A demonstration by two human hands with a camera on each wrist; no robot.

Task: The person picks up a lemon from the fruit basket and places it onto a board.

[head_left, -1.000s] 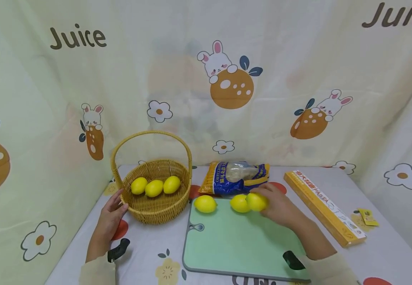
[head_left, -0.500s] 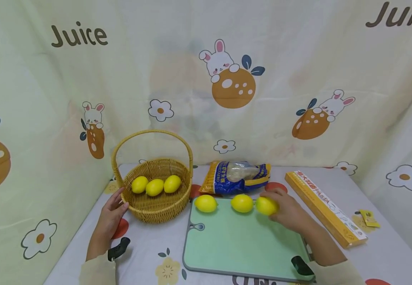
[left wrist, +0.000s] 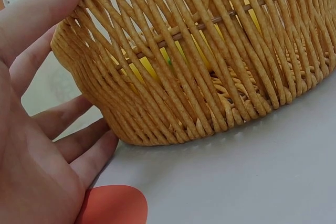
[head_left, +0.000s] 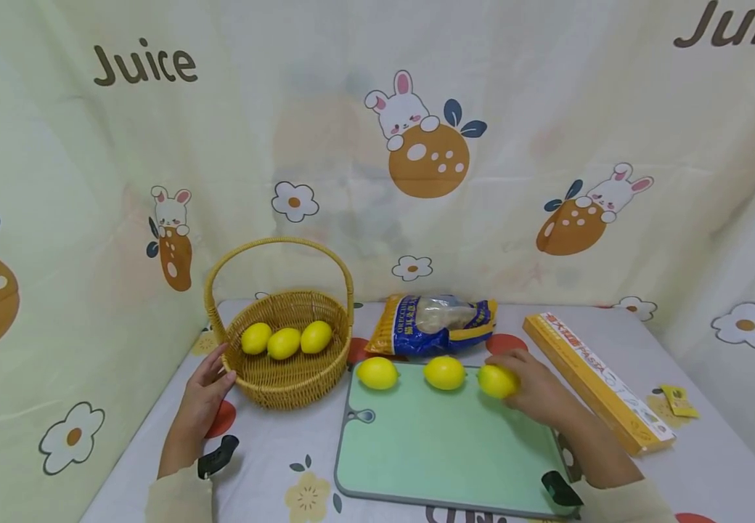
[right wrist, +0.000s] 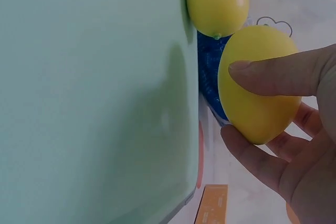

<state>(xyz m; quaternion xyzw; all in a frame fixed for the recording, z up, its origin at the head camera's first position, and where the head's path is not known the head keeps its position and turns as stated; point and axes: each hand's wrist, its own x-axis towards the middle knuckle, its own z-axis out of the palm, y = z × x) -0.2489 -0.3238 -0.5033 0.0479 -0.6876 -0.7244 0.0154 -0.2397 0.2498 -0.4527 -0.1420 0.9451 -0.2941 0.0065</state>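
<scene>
Pinching the lemon point(head_left: 498, 381), and there it is, right of centre in the frame, over the far right part of the green board point(head_left: 443, 443)! The right hand point(head_left: 537, 394) has it between thumb and fingers, thumb pressed flat to the peel in the wrist view. Look at the line of it: long axis running across the frame, dipping slightly to the right, nubbed tip aimed left at its neighbour. Whether its underside meets the board is hard to judge from here.

That neighbour, the middle lemon point(head_left: 445, 373), lies on its side with its tip pointing right, straight back at the held one. Further left, the end lemon point(head_left: 377, 373) lies the same way, tip right.

Over at centre left, the left hand point(head_left: 206, 385) grips the side of the wicker basket point(head_left: 292, 392), thumb at the rim, fingertips against the weave. What texture: ribbed golden strands, tall arched handle, and three smooth lemons point(head_left: 284, 343) in a row inside.

Behind the board, a crinkled, glossy plastic bag point(head_left: 426, 338); to the right, a long, flat-sided orange-and-white box point(head_left: 602, 385) slants across the worktop point(head_left: 263, 457), a small yellow sachet point(head_left: 679, 401) just beyond.
</scene>
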